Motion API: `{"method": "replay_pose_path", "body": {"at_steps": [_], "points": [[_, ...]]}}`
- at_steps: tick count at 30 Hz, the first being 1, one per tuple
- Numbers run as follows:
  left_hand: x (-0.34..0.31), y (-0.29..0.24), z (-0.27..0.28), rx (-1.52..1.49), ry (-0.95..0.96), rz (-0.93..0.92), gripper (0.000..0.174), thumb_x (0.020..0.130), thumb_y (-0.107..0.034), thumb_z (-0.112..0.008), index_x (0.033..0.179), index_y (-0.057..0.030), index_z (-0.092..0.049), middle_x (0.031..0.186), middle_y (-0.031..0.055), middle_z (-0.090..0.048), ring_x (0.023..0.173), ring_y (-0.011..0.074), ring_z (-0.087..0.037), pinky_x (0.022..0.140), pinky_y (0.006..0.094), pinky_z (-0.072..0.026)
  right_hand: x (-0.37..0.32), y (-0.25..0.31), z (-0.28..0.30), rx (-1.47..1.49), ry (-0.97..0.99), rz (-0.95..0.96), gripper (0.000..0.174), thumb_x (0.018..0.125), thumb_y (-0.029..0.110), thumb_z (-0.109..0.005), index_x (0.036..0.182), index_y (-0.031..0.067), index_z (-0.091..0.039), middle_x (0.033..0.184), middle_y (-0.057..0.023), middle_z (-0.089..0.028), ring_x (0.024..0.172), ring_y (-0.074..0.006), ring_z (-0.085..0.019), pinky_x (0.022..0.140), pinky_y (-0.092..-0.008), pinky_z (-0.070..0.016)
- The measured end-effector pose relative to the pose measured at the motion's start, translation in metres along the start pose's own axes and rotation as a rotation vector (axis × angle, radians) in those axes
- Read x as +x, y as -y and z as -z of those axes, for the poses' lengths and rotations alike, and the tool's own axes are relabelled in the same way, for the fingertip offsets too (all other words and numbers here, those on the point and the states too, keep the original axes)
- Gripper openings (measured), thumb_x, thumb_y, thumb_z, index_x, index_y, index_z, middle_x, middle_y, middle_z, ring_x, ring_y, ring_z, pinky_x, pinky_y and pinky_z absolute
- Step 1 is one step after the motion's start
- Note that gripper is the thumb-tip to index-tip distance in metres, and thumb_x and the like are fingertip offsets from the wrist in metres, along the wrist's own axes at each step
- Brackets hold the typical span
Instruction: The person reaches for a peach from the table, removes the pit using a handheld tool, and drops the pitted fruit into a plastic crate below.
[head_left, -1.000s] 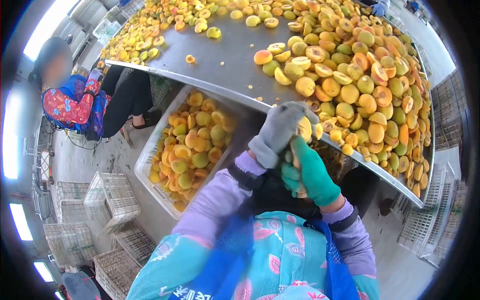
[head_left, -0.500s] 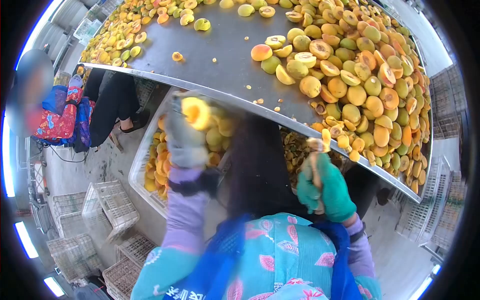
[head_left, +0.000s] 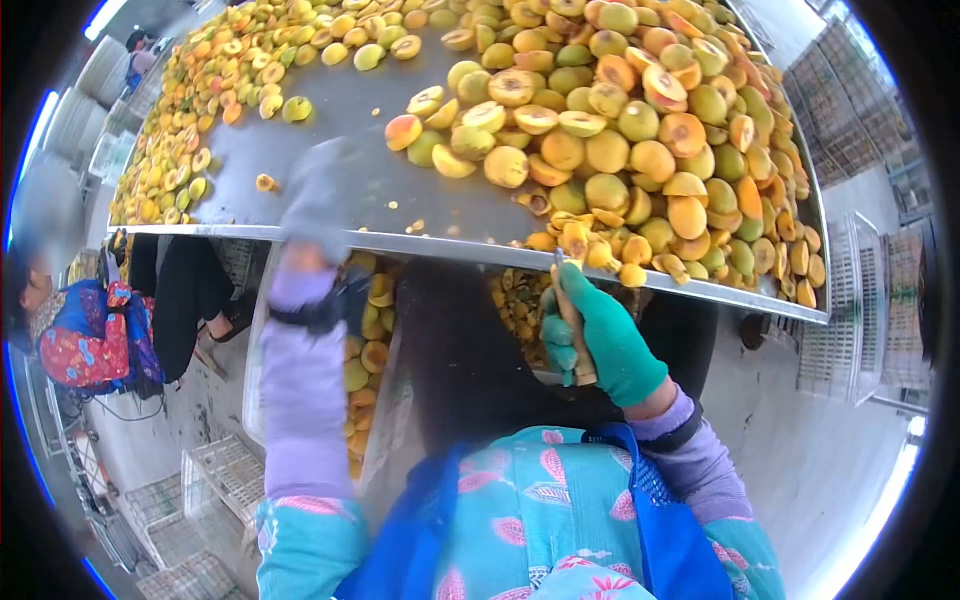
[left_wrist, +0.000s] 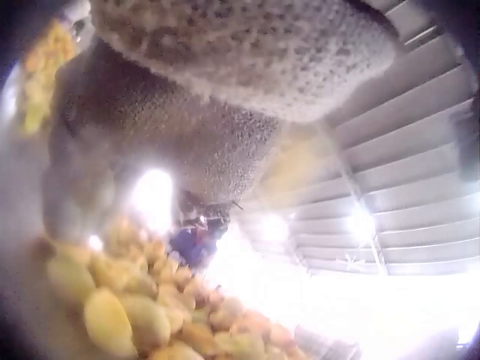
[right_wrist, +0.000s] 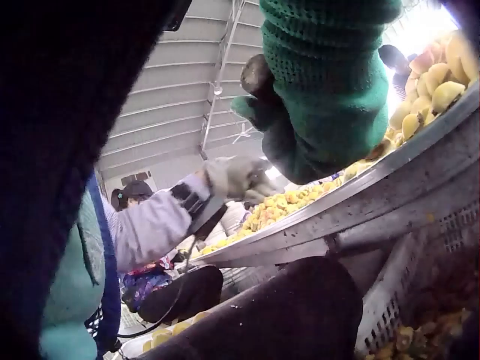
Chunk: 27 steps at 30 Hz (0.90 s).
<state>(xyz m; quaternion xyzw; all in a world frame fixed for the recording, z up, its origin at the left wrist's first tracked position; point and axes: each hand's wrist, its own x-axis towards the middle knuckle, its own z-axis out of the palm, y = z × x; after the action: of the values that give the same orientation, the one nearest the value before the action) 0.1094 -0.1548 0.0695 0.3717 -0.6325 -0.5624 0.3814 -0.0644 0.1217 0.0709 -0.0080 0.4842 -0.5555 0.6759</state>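
The right hand, in a green glove (head_left: 612,345), grips a wooden-handled tool (head_left: 574,335) near the table's front edge; the tool's tip stands by small fruit pieces. In the right wrist view the green glove (right_wrist: 326,97) is curled round the tool's handle (right_wrist: 257,75). Blurred, the left hand in its grey glove (head_left: 318,200) is over the front part of the metal table (head_left: 365,195), left of the big heap of halved fruit (head_left: 610,150). Its fingers look extended, and no fruit shows clearly in them. The grey glove (left_wrist: 165,127) fills much of the left wrist view.
A white crate (head_left: 256,345) of fruit halves (head_left: 365,380) stands beneath the table's front edge, under the left forearm. Another container of fruit scraps (head_left: 515,310) is between the knees. A seated person (head_left: 90,335) is at the left. Stacked crates (head_left: 845,300) stand at the right.
The left hand has moved from the crate up over the table, and the fruit half seen in it is gone from view. The right hand keeps its grip on the tool. The head view has shifted.
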Motion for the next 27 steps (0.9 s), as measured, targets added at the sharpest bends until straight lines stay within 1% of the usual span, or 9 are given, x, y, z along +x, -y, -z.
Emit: {"method": "replay_pose_path", "body": {"at_steps": [2,5,7,10,13,15,18,23,27], "points": [[0.07,0.04,-0.066,0.262,0.05,0.533,0.036,0.088,-0.028,-0.062,0.114,-0.0032,-0.064,0.093,0.0083,-0.069,0.087,0.0194,-0.066,0.061,0.0359,-0.053,-0.007,-0.001,-0.001,-0.002,0.024,0.014,0.043,0.096,0.053,-0.049,0.093,0.0104,-0.053,0.058,-0.0002,-0.049,0.041,-0.0125,-0.047,0.034,-0.0259,-0.0388],[0.079,0.031,-0.098,1.049,0.456,0.063,0.037,0.085,-0.024,-0.067,0.117,-0.0051,-0.062,0.095,0.0056,-0.068,0.085,0.0195,-0.066,0.055,0.0344,-0.0518,-0.021,0.004,0.007,-0.187,0.029,0.19,0.039,0.098,0.048,-0.048,0.09,0.0097,-0.053,0.059,-0.0008,-0.051,0.041,-0.0119,-0.049,0.034,-0.0257,-0.04],[0.025,-0.016,-0.096,0.629,0.16,0.188,0.034,0.078,-0.013,-0.07,0.11,-0.0025,-0.065,0.099,0.0106,-0.068,0.075,0.0239,-0.067,0.068,0.0345,-0.0548,-0.02,0.007,0.008,-0.329,-0.054,0.341,0.035,0.098,0.039,-0.049,0.089,0.0056,-0.054,0.058,-0.0065,-0.052,0.043,-0.0173,-0.052,0.038,-0.0312,-0.0427],[-0.018,-0.018,-0.074,0.22,0.268,0.241,0.031,0.082,-0.008,-0.066,0.113,-0.0005,-0.063,0.103,0.0136,-0.068,0.082,0.0259,-0.067,0.075,0.0336,-0.0548,0.011,-0.003,0.005,-0.674,-0.131,0.858,0.034,0.097,0.034,-0.052,0.092,0.0004,-0.055,0.06,-0.0171,-0.055,0.049,-0.0317,-0.056,0.047,-0.041,-0.0462],[-0.057,0.014,-0.076,0.816,0.331,-0.772,0.031,0.087,-0.006,-0.061,0.117,0.0017,-0.06,0.105,0.0157,-0.067,0.09,0.0289,-0.067,0.082,0.0332,-0.0536,0.026,-0.015,-0.002,-1.002,-0.152,1.131,0.033,0.096,0.031,-0.054,0.096,-0.0012,-0.056,0.07,-0.0248,-0.058,0.062,-0.0425,-0.059,0.056,-0.0482,-0.0467],[-0.093,0.007,-0.111,0.468,0.243,-0.44,0.028,0.096,-0.02,-0.052,0.113,-0.0003,-0.061,0.107,0.0124,-0.066,0.091,0.0224,-0.064,0.081,0.0318,-0.052,0.034,-0.025,0.0,-1.028,-0.162,1.159,0.032,0.097,0.031,-0.053,0.099,-0.0011,-0.056,0.076,-0.0271,-0.061,0.07,-0.0458,-0.06,0.059,-0.0509,-0.0469],[-0.11,0.02,-0.136,0.212,0.13,-0.26,0.04,0.102,-0.034,-0.043,0.109,0.0011,-0.061,0.106,0.0124,-0.065,0.092,0.02,-0.063,0.081,0.0315,-0.0512,0.03,-0.034,0.007,-0.906,-0.156,1.103,0.034,0.097,0.031,-0.051,0.105,-0.0018,-0.056,0.081,-0.0284,-0.063,0.074,-0.0468,-0.061,0.061,-0.0522,-0.0473],[-0.12,-0.004,-0.146,-0.059,0.188,-0.082,0.039,0.101,-0.032,-0.046,0.108,0.0026,-0.061,0.098,0.0129,-0.066,0.086,0.0183,-0.063,0.077,0.0301,-0.0519,0.015,-0.041,0.004,-0.833,-0.209,1.143,0.039,0.098,0.032,-0.049,0.114,-0.0036,-0.053,0.084,-0.0302,-0.062,0.08,-0.048,-0.061,0.065,-0.0517,-0.0481],[-0.121,-0.012,-0.145,-0.192,0.202,0.095,0.033,0.1,-0.029,-0.048,0.101,0.0012,-0.063,0.088,0.0085,-0.066,0.076,0.0145,-0.061,0.069,0.0272,-0.0501,0.008,-0.042,0.001,-0.839,-0.161,0.981,0.04,0.099,0.033,-0.048,0.111,-0.0049,-0.055,0.087,-0.031,-0.062,0.085,-0.049,-0.06,0.07,-0.0514,-0.0478]]}}
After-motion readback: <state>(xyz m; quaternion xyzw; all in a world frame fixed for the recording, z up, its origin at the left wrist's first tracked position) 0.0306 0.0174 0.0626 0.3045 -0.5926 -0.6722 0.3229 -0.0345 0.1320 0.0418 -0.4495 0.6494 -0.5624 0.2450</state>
